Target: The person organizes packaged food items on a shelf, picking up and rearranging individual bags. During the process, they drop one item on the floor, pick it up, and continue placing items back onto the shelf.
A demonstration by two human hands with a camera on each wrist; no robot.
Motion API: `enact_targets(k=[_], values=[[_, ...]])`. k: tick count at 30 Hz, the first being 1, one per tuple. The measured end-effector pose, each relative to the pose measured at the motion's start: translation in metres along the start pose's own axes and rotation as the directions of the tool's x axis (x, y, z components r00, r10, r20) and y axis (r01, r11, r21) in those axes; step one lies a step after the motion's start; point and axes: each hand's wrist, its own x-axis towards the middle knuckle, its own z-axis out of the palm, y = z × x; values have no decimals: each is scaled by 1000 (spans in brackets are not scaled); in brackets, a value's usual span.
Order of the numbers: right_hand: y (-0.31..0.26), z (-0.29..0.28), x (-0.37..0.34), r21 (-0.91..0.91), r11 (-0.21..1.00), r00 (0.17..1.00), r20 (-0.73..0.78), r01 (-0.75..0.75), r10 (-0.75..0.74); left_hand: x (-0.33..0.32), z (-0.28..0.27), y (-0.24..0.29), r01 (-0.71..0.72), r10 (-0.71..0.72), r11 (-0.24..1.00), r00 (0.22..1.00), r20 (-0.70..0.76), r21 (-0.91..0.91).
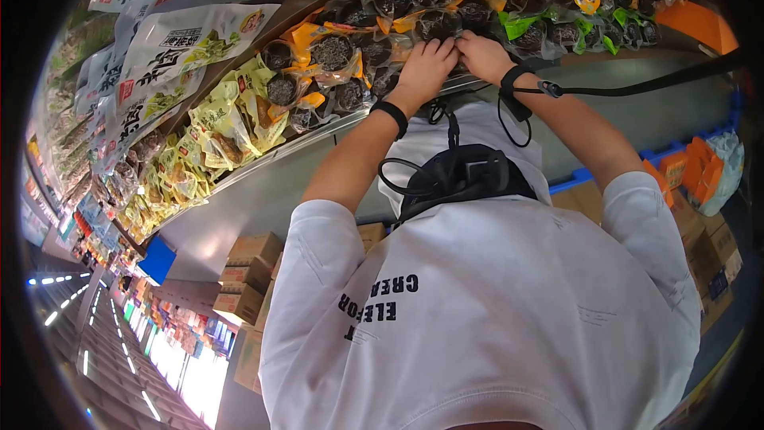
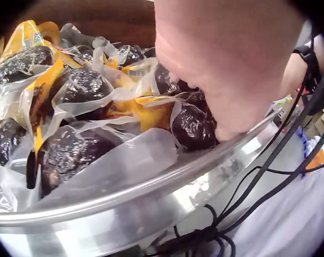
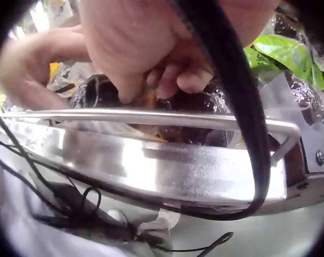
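Clear sealed packs of dark, round, glossy food with orange print fill the display shelf. In the head view my left hand and right hand are close together over the front row. The right wrist view shows my right hand with its fingers curled, pinching a dark pack just behind the metal rail. My left hand bends thumb and fingers around a neighbouring pack. From the left wrist, my left hand covers part of a dark pack; its fingertips are mostly hidden.
A shiny metal rail runs along the shelf's front edge. Yellow packs and large white printed bags lie to the left; green-trimmed packs lie to the right. Black cables hang below the shelf. Cardboard boxes stand beneath.
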Motion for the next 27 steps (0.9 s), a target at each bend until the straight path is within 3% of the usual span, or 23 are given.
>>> enact_targets(k=[2,4,6,8,13,16,18,22,24,26,27], values=[[9,5,6,-23,1000,1000,-6,-3,2,-1,-14,-4,-3,3,999,1000,-14,-34],[9,6,6,-45,999,1000,-11,-8,7,-4,-20,-15,88,-101,991,985,-139,-98],[4,4,6,-54,999,1000,-23,5,-6,-6,-23,-30,115,-119,991,990,-68,-71],[-1,0,8,-73,997,1000,-16,-24,23,-5,-21,-42,5,-8,999,998,-60,-46],[-4,3,19,-96,988,992,-49,-122,118,7,-11,-40,-7,5,1000,998,-67,-23],[-4,8,28,-111,973,977,-90,-204,194,13,-6,-37,61,-65,997,994,-84,-50],[-2,11,32,-156,957,969,-74,-245,236,14,-3,-36,161,-186,972,973,-140,-172],[0,11,28,-139,961,969,-92,-239,228,14,-3,-34,180,-213,964,964,-161,-194],[6,0,28,-89,987,990,-62,-134,129,13,-11,-33,205,-230,964,962,-146,-170],[13,-15,24,7,991,990,-17,-137,137,4,-14,-31,223,-260,956,945,-198,-190],[20,-21,19,264,951,986,19,-162,163,-4,-16,-29,268,-317,934,928,-198,-236]])
